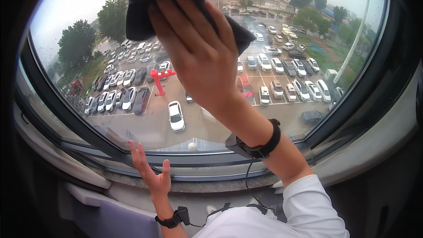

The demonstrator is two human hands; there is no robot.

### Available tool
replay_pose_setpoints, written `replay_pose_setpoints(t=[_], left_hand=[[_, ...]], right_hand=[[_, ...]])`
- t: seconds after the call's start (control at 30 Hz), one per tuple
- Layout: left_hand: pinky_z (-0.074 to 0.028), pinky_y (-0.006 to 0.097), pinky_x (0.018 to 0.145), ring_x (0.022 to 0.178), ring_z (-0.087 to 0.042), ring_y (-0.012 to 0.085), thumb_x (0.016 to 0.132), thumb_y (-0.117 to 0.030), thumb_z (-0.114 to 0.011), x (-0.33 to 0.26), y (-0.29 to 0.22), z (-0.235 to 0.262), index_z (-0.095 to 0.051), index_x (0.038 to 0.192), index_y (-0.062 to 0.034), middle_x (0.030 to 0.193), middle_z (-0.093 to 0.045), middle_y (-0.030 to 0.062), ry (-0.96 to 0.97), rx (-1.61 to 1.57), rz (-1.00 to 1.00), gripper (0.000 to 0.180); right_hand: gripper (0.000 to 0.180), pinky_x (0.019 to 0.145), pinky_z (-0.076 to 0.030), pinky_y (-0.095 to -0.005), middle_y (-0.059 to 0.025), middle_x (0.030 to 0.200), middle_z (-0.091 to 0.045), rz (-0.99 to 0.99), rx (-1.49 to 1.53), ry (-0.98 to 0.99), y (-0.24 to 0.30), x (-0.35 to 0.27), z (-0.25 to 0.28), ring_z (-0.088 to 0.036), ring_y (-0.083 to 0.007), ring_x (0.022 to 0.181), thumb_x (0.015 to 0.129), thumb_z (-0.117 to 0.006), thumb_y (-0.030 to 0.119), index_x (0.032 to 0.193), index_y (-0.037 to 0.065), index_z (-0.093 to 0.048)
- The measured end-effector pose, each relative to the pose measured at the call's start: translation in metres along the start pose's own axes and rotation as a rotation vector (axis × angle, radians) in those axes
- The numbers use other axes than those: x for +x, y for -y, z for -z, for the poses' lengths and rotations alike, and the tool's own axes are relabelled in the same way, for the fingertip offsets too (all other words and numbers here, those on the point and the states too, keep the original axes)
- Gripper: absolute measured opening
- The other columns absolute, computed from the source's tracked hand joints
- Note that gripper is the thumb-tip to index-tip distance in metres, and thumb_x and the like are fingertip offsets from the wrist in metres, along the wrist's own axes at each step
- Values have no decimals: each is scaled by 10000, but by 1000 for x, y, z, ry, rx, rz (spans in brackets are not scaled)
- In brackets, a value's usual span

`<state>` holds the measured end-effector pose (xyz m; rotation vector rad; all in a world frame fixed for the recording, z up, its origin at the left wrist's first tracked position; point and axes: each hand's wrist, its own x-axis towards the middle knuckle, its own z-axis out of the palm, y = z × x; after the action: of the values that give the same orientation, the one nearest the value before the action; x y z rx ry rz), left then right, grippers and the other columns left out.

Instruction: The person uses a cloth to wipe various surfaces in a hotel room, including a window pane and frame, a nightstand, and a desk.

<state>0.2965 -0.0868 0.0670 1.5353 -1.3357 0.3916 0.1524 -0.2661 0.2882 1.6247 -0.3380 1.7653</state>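
My right hand [198, 57] is raised high and reaches forward to the window. Under its outstretched fingers lies a dark cloth [141, 11], held against the glass [198, 128]; a corner of the cloth sticks out to the right of the fingers. Lower down on the left, my left hand [152, 172] is up in front of the lower window frame, fingers and thumb apart, holding nothing. I cannot tell whether its fingertips touch the glass. Each wrist wears a black strap with a small device and a cable.
A dark window frame [211, 161] runs along the bottom and up both sides. Below it is a stone-like sill [207, 186], with a lavender panel [114, 220] at lower left. Outside, beyond the glass, are a car park with many cars, trees and a red inflatable figure [158, 81].
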Motion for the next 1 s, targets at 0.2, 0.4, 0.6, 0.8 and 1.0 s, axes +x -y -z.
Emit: replay_pose_setpoints(t=[0.2,0.4,0.6,0.8,1.0], left_hand=[[-220,490,1154,1434,-264,385,828,-190,-667,-30,11,26,-318,1495,-60,1576,-250,186,128,52,63,764],[-235,523,1145,1418,-274,418,796,-179,-711,-53,34,31,-351,1468,-46,1533,-305,227,162,15,94,774],[-294,503,1127,1395,-309,424,791,-178,-714,-59,52,45,-389,1442,-23,1521,-327,214,256,-7,69,744],[-300,465,1127,1377,-358,402,784,-176,-717,-72,63,59,-422,1419,-20,1492,-392,196,322,-24,79,717],[-327,482,1105,1366,-380,397,806,-211,-709,-76,63,58,-426,1422,-36,1482,-412,184,313,-30,123,699]], right_hand=[[289,1180,-221,-352,27,1394,-570,103,150,547,102,-193,49,-478,-82,1322,897,-551,173,1139,177,-709],[305,1212,-123,-419,51,1414,-548,369,200,681,112,-254,45,-462,-71,1333,879,-570,193,1153,213,-702],[294,1186,-198,-436,51,1392,-563,150,105,404,94,-91,-18,-453,-121,1349,850,-582,179,1108,197,-723],[432,1116,-362,-466,-185,1310,-598,107,10,71,57,82,-56,-517,-331,1286,791,-522,-106,1203,-40,-634],[396,1125,-352,-440,-147,1365,-571,24,-20,-98,88,108,-111,-484,-276,1330,817,-564,-32,1204,-10,-644]])
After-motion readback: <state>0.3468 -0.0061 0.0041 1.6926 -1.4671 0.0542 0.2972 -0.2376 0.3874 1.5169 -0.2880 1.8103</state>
